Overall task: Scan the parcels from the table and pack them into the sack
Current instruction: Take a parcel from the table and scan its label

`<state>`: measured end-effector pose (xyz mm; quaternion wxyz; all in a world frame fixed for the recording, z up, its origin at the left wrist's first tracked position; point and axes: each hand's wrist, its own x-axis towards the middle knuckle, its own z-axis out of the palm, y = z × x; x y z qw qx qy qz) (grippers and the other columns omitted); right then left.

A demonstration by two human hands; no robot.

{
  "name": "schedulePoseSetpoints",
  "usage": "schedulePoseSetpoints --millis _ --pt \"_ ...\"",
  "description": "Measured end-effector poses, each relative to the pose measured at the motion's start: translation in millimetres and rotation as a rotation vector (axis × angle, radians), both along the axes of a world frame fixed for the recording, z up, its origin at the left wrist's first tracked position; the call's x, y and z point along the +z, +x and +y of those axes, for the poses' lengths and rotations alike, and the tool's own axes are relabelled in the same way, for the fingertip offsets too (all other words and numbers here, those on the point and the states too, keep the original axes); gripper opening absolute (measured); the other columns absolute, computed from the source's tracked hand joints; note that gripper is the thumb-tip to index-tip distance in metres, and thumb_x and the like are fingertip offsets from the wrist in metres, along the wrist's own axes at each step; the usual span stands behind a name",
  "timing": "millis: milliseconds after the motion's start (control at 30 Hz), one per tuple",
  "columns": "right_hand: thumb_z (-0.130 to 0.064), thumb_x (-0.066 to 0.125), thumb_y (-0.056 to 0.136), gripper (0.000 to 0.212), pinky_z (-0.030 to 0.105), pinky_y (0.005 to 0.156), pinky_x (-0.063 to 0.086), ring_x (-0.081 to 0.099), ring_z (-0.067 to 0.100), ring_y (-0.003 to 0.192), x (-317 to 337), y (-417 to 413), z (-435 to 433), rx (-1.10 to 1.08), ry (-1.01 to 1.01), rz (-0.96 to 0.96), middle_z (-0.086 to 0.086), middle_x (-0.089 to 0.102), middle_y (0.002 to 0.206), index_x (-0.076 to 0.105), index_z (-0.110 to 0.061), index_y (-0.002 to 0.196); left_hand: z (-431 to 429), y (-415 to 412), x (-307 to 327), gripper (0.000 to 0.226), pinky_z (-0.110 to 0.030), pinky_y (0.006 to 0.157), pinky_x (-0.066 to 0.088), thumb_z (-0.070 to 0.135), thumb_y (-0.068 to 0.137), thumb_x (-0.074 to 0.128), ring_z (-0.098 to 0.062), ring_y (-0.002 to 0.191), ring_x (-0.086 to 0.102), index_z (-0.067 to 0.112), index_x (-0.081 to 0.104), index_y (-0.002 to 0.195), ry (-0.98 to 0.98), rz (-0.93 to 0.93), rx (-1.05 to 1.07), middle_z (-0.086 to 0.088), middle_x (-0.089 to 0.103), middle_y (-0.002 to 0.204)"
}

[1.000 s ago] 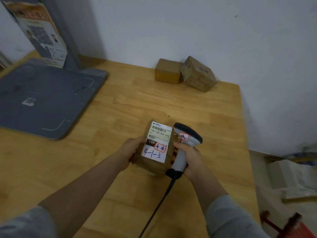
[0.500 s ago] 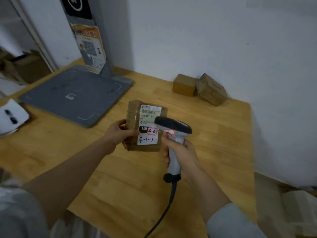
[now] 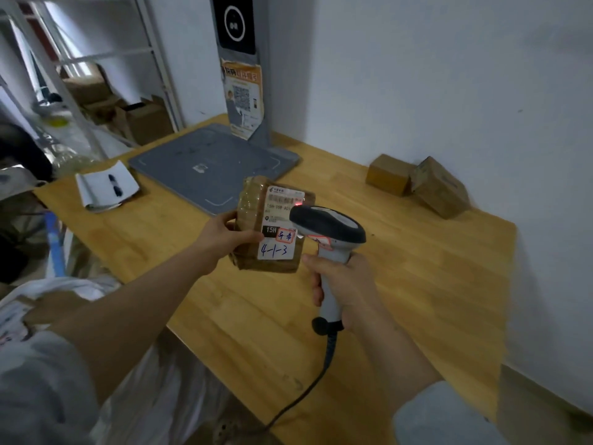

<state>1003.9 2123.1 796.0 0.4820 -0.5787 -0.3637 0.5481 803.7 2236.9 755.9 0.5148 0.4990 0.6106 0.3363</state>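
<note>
My left hand (image 3: 224, 237) grips a taped brown parcel (image 3: 253, 200) by its left side, above the wooden table (image 3: 417, 284). Its white label, marked "4-1-3", faces up. My right hand (image 3: 348, 285) holds a grey and black barcode scanner (image 3: 327, 224) by the handle. The scanner head sits over the label's right edge, and a red glow shows on the barcode. Two more cardboard parcels, a flat one (image 3: 388, 175) and a tilted one (image 3: 441, 187), lie by the far wall. A white sack (image 3: 154, 390) with a parcel inside lies below the table's left edge.
A grey scale platform (image 3: 192, 162) with an upright post (image 3: 239, 69) stands at the table's far left. A white notepad with a pen (image 3: 106, 187) lies at the left corner. Metal shelving with boxes (image 3: 141, 120) stands beyond. The scanner cable (image 3: 308, 390) trails down off the table's front edge.
The view has swung left and back, bringing the scale post, shelving and sack into sight. The parcel is lifted towards the left, and the scanner head has moved over its label.
</note>
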Motion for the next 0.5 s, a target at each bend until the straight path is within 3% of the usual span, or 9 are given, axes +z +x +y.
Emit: schedulePoseSetpoints --millis 500 --pt "-0.015 0.072 0.083 0.021 0.025 0.042 0.042 0.048 0.015 0.042 7.1 -61.0 19.9 0.108 0.032 -0.047 0.003 0.055 0.051 0.059 -0.007 0.068 -2.3 -66.6 1.4 0.080 -0.032 0.080 0.053 0.015 0.073 0.079 -0.021 0.103 0.062 0.015 0.039 0.142 0.032 -0.035 0.106 -0.007 0.063 0.115"
